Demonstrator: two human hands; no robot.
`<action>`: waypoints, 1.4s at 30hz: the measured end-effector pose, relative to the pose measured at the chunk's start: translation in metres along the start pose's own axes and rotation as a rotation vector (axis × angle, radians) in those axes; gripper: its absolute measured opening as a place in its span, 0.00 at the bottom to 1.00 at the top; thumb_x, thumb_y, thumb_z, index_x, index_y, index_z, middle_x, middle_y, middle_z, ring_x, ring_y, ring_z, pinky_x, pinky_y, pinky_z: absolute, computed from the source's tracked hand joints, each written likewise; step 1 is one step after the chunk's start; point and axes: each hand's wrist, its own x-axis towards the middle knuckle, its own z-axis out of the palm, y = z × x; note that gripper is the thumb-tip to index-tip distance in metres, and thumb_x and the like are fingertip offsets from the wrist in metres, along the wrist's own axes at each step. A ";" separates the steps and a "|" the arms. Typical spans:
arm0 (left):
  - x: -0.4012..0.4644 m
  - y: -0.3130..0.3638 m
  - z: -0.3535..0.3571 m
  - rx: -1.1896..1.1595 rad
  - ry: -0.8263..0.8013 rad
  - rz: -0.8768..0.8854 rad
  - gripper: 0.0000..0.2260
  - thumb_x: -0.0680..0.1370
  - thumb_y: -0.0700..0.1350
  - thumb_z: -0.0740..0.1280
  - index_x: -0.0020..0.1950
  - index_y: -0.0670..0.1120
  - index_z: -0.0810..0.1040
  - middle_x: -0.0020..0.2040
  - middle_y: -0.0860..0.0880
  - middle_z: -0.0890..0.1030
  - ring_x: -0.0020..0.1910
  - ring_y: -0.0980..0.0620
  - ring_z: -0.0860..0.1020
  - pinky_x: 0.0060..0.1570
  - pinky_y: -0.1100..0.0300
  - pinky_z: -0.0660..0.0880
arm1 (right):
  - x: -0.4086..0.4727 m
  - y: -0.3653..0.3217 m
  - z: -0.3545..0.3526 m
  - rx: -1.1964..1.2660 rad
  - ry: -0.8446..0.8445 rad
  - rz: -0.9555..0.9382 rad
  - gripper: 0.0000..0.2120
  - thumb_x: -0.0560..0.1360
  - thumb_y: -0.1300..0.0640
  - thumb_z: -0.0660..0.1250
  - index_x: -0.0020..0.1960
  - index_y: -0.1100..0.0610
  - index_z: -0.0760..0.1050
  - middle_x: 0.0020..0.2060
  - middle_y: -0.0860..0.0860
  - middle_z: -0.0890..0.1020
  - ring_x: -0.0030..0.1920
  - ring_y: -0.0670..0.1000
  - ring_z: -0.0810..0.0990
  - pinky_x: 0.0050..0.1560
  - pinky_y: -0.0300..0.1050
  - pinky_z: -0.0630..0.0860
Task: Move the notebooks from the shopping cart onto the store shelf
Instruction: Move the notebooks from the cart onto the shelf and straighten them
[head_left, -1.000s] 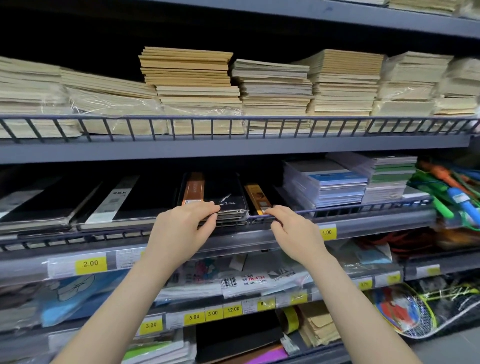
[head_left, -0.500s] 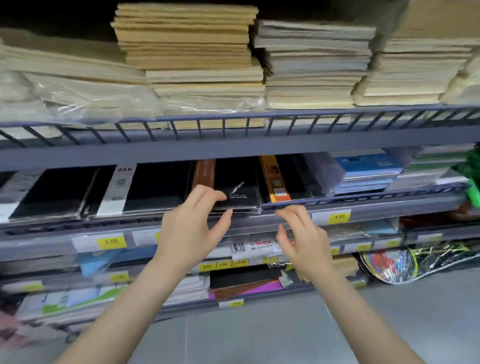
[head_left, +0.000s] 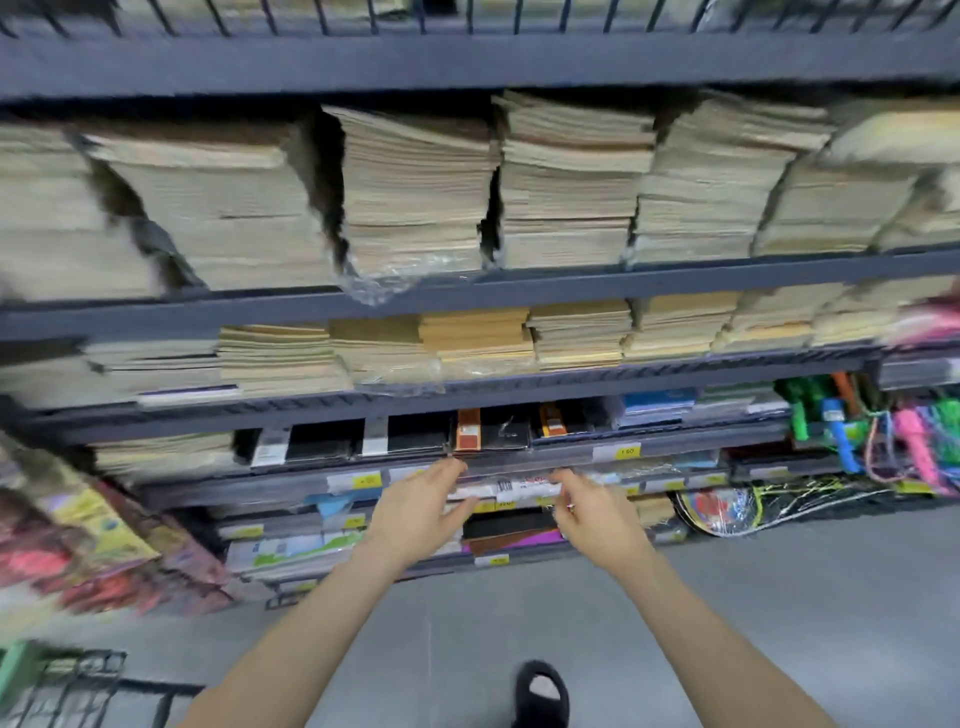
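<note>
At frame centre: both hands empty, fingers loose — left hand (head_left: 415, 512), right hand (head_left: 597, 512) | notebooks (head_left: 491, 430) shelved just above, flat | cart (head_left: 62, 686) seen lower left, nearer left hand.

Before you stands a grey metal store shelf (head_left: 467, 291) of several tiers. Your upper tiers carry tall stacks of tan paper pads (head_left: 415, 187), side by side. Below them lie lower stacks of tan and brown pads (head_left: 478, 338). The next tier holds black notebooks (head_left: 415, 434) lying flat, and blue-covered packs (head_left: 660, 405) to their right. Yellow price labels (head_left: 626, 451) line the tier edges.
</note>
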 end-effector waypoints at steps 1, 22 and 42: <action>-0.013 0.003 -0.015 -0.029 -0.015 0.001 0.22 0.74 0.61 0.54 0.64 0.51 0.68 0.56 0.54 0.77 0.52 0.48 0.79 0.44 0.53 0.75 | -0.012 -0.011 -0.012 0.007 -0.001 -0.005 0.16 0.76 0.54 0.56 0.62 0.52 0.68 0.47 0.53 0.83 0.46 0.59 0.80 0.40 0.48 0.71; -0.295 -0.009 -0.071 -0.331 0.137 -0.321 0.10 0.73 0.52 0.64 0.52 0.51 0.74 0.41 0.56 0.79 0.33 0.59 0.75 0.43 0.56 0.75 | -0.168 -0.152 -0.023 0.241 -0.269 -0.236 0.14 0.75 0.56 0.57 0.59 0.51 0.75 0.53 0.51 0.81 0.52 0.54 0.79 0.52 0.50 0.76; -0.638 -0.244 -0.115 -0.384 0.169 -0.619 0.08 0.75 0.50 0.67 0.53 0.55 0.74 0.42 0.58 0.81 0.36 0.64 0.77 0.38 0.64 0.73 | -0.276 -0.442 0.158 0.379 -0.443 -0.285 0.11 0.76 0.60 0.60 0.58 0.57 0.75 0.48 0.47 0.77 0.34 0.43 0.73 0.39 0.37 0.70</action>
